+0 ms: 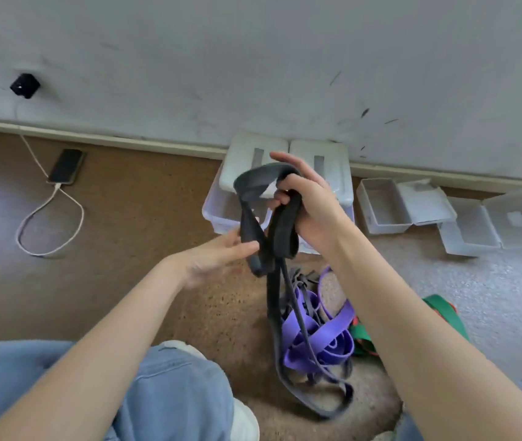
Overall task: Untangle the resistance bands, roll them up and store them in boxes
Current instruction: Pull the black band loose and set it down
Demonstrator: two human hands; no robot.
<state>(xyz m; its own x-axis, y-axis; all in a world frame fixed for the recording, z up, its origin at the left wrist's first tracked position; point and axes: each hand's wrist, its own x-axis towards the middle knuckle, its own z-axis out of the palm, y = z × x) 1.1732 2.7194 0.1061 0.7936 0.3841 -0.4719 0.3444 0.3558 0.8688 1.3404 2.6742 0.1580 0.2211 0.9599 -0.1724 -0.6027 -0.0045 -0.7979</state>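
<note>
Two hands raised over carpet [158,218]. Right hand [310,202]: fingers curled round coiled black band [280,224], held before white boxes [253,167]. Left hand [221,253]: fingers straight, thumb pinching band's loop. Band's tail hangs onto purple bands [313,338].

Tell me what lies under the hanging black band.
Under the black band lie tangled purple bands on carpet; a green band beside them is partly hidden by the forearm.
</note>
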